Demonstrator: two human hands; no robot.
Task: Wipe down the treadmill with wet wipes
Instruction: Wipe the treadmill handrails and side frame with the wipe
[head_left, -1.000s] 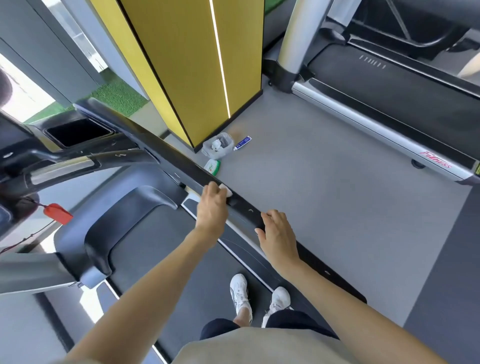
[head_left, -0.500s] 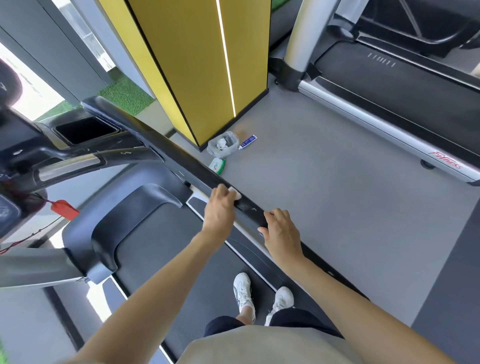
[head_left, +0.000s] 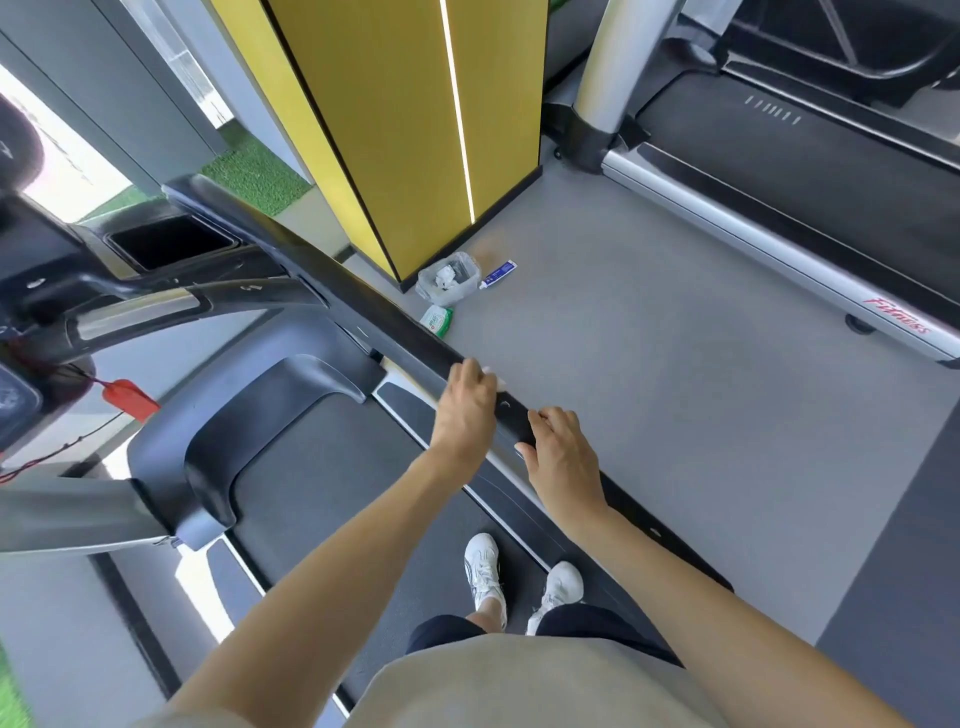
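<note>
Under the curled fingers of the left hand (head_left: 465, 410), a white wipe (head_left: 500, 383) is pressed onto the black handrail (head_left: 363, 306) of the treadmill (head_left: 322, 467); only a corner shows past the knuckles. Wrapping the rail likely lets the wipe rub top and side together. Just behind those fingers, the right hand (head_left: 563, 460) curls over the same rail, thumb on the near edge, probably for balance. Beyond the fingertips, on the floor, lie a green wipe pack (head_left: 437, 320), a small bin (head_left: 448, 278) and a tube (head_left: 497, 274). Nothing on the rail ahead blocks the stroke.
</note>
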